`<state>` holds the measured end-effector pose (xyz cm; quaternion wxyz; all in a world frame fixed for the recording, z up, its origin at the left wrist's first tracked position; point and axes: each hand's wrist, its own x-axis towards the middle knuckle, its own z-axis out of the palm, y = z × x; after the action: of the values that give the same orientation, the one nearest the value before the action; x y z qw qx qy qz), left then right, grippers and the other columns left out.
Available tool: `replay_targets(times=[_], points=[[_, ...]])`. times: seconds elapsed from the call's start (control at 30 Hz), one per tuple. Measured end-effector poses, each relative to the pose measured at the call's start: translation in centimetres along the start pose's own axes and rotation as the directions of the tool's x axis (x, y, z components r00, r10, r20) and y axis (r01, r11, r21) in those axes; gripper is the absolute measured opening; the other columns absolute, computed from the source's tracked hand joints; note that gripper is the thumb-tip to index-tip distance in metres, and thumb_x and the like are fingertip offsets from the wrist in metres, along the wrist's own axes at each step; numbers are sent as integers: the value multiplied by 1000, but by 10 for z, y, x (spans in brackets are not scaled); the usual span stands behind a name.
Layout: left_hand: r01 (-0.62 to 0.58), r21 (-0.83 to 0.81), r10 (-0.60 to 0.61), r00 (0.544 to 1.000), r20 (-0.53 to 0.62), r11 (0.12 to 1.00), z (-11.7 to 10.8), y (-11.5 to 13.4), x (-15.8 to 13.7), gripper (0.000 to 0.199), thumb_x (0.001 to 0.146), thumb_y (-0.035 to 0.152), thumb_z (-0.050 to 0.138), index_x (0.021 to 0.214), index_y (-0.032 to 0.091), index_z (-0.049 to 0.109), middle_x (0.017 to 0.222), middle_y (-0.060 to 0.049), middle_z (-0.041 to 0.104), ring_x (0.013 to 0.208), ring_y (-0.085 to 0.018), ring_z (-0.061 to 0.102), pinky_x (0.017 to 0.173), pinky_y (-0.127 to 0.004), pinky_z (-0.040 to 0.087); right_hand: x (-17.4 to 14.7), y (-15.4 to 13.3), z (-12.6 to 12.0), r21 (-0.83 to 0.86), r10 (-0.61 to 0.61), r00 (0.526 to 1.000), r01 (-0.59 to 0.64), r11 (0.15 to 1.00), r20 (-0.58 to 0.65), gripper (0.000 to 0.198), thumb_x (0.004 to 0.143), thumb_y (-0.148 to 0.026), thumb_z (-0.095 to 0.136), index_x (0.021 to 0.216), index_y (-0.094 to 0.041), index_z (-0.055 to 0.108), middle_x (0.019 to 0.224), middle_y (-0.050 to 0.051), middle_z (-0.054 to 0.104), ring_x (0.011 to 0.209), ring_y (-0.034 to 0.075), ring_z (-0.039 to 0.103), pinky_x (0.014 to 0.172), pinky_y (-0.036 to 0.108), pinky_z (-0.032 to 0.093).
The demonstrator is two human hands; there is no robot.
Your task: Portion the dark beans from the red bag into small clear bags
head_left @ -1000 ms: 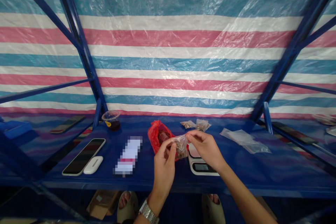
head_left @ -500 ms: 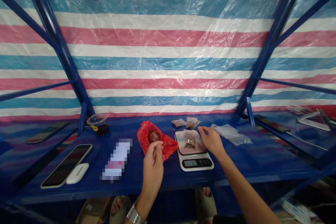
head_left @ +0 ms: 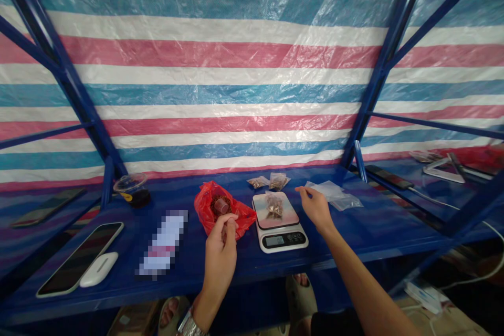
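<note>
A crumpled red plastic bag (head_left: pixel 205 215) lies open on the blue shelf, with dark granules inside and a small clear plastic cup (head_left: pixel 221 206) resting on them. My left hand (head_left: pixel 221 241) is at the bag's near edge, fingers curled into a pinch; whatever they hold is hidden. Right of the bag stands a white digital scale (head_left: pixel 281 240), and a small clear bag of brown bits (head_left: pixel 274 206) sits on its plate. Just beyond the scale's right edge, my right hand (head_left: pixel 315 209) hovers with thumb and fingers closed together. Nothing shows clearly between them.
Two filled bags (head_left: pixel 277 181) lie behind the scale, flat clear bags (head_left: pixel 334 195) to its right. On the left are a dark-screened phone (head_left: pixel 81 260), a white case (head_left: pixel 98 269), a blurred-out screen (head_left: pixel 163 244) and a lidded cup of dark liquid (head_left: pixel 137 197). Blue posts (head_left: pixel 364 110) frame the shelf.
The view has turned slightly, so everything sits further left. My right hand has drawn a little to the right, away from the scale's plate. My left hand stays by the red bag.
</note>
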<state>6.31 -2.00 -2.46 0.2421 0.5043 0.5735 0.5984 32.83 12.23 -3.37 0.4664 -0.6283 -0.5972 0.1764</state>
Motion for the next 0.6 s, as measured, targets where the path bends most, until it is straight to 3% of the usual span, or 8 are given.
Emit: replay_targets(times=[0.4,0.6], points=[[-31,42,30,999,37,999,1,0,-2,42,98,56,49,105,19,69,81,-3,68,71,-19,61,69,-28,47,-2,-7,7,31,-59,998,59,998,-1,44,94,-44,44,100,-19,80,107,11,79,102,29,71,92,39,50],[-36,43,35,999,40,998,1,1,-2,41,98,55,50,104,19,69,77,-3,67,69,-19,61,67,-28,48,0,-4,14,22,-148,989,148,989,12,43,96,-44,45,100,-19,79,104,10,79,99,27,69,91,37,49]])
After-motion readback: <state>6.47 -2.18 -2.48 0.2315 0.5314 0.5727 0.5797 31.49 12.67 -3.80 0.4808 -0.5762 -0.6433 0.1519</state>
